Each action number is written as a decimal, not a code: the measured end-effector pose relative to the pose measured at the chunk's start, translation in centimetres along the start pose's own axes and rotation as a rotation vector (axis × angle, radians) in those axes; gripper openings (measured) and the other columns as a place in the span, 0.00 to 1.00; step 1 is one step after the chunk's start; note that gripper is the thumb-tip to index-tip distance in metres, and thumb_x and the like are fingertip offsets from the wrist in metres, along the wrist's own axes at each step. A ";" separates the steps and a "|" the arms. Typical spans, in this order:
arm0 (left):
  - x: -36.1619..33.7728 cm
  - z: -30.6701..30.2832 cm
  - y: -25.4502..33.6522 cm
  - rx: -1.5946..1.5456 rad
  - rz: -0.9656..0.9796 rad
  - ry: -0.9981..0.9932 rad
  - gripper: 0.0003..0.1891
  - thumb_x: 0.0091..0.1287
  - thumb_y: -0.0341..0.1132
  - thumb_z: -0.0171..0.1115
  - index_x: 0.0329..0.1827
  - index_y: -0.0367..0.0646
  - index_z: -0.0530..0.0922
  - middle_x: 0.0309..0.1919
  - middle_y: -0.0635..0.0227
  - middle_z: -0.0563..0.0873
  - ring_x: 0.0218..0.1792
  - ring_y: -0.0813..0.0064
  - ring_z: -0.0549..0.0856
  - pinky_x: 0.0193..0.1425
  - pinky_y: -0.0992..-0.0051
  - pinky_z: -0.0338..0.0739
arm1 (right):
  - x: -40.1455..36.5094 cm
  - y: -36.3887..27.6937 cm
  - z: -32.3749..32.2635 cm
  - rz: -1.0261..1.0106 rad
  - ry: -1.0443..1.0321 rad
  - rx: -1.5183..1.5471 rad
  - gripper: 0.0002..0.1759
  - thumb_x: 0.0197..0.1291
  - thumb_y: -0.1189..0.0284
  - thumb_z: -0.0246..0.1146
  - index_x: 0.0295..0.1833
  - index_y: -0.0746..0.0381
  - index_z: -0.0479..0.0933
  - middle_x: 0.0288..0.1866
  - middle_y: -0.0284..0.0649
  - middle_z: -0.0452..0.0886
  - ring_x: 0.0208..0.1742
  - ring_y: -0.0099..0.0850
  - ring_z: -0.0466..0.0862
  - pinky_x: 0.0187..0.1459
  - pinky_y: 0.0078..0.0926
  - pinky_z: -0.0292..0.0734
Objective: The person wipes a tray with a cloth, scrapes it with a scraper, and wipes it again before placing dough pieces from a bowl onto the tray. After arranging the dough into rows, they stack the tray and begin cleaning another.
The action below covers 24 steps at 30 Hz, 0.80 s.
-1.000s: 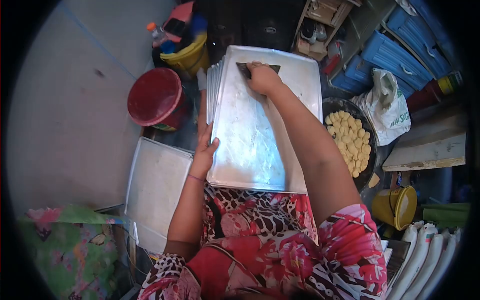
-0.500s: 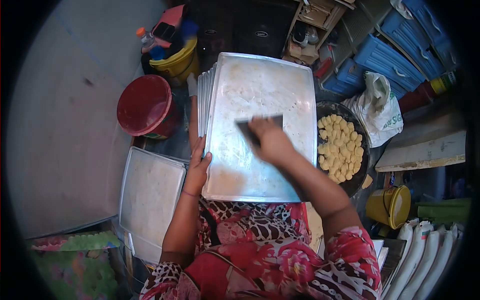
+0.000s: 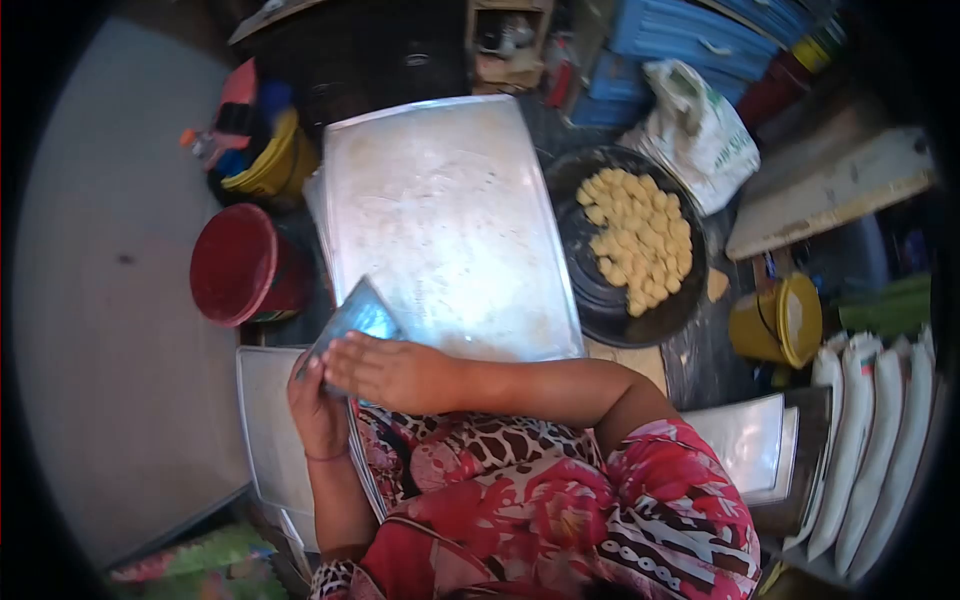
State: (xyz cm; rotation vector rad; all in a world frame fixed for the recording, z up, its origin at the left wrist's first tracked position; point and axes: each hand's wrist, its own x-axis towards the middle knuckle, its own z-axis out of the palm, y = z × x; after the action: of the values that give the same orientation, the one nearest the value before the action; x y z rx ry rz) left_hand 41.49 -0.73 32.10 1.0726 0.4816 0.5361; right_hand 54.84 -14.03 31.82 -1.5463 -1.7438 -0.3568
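A flat metal scraper (image 3: pixel 365 309) is tilted over the near left corner of the top metal tray (image 3: pixel 440 220). My right hand (image 3: pixel 390 372) lies against the scraper with its fingers pressed together on it. My left hand (image 3: pixel 318 405) grips the scraper's lower left edge between thumb and fingers. Under the top tray more trays are stacked, their edges showing at the left. To the right of the stack, a round black pan (image 3: pixel 585 285) holds several pale yellow dough pieces (image 3: pixel 640 235).
A red bucket (image 3: pixel 235 265) and a yellow bucket (image 3: pixel 275 165) stand at the left, above more trays (image 3: pixel 280 430). At the right are a white sack (image 3: pixel 695 135), another yellow bucket (image 3: pixel 775 320), trays (image 3: pixel 745 445) and blue drawers (image 3: pixel 670 35).
My right hand has brought the scraper from the tray's middle to its near left corner. My left hand has left the tray's edge and taken hold of the scraper. The view has shifted.
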 end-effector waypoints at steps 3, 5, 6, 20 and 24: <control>-1.8 -4.2 0.3 -0.134 -0.126 0.090 0.23 0.70 0.41 0.56 0.61 0.32 0.72 0.60 0.56 0.78 0.60 0.63 0.76 0.67 0.66 0.67 | -2.5 -1.0 -4.5 -0.013 0.051 -0.016 0.22 0.60 0.73 0.51 0.60 0.62 0.72 0.56 0.43 0.79 0.60 0.40 0.76 0.63 0.41 0.70; -3.3 -10.0 -0.1 -0.237 -0.158 0.246 0.24 0.70 0.41 0.57 0.62 0.32 0.71 0.58 0.60 0.79 0.60 0.63 0.77 0.67 0.64 0.67 | -6.5 0.3 -9.2 0.198 0.100 0.110 0.17 0.58 0.75 0.54 0.53 0.60 0.78 0.49 0.40 0.80 0.58 0.39 0.76 0.61 0.38 0.70; -3.9 -12.5 -0.7 -0.217 -0.148 0.297 0.24 0.70 0.42 0.57 0.63 0.35 0.71 0.58 0.61 0.79 0.58 0.64 0.77 0.66 0.63 0.68 | -10.0 1.0 -11.1 0.474 0.147 -0.012 0.15 0.55 0.76 0.57 0.49 0.60 0.79 0.45 0.40 0.80 0.54 0.38 0.77 0.57 0.36 0.71; -3.9 -23.3 -8.8 0.825 -0.082 0.578 0.19 0.71 0.38 0.54 0.58 0.32 0.75 0.53 0.55 0.80 0.52 0.66 0.80 0.59 0.69 0.73 | -60.4 -12.0 6.4 1.726 -0.380 -0.189 0.26 0.57 0.59 0.61 0.60 0.58 0.73 0.51 0.54 0.81 0.51 0.53 0.81 0.60 0.42 0.72; 0.3 -10.8 -2.9 1.235 0.410 0.381 0.16 0.72 0.36 0.55 0.56 0.35 0.76 0.62 0.52 0.72 0.61 0.61 0.74 0.63 0.65 0.69 | -56.5 -10.3 4.3 2.053 -0.517 -0.062 0.19 0.62 0.71 0.53 0.59 0.60 0.72 0.61 0.56 0.71 0.61 0.54 0.74 0.61 0.45 0.72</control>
State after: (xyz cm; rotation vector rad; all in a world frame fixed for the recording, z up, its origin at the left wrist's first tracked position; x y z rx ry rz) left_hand 35.68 5.71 25.08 2.2983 0.9898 0.8329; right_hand 42.17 -54.35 -7.37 -2.6341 0.2880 1.0546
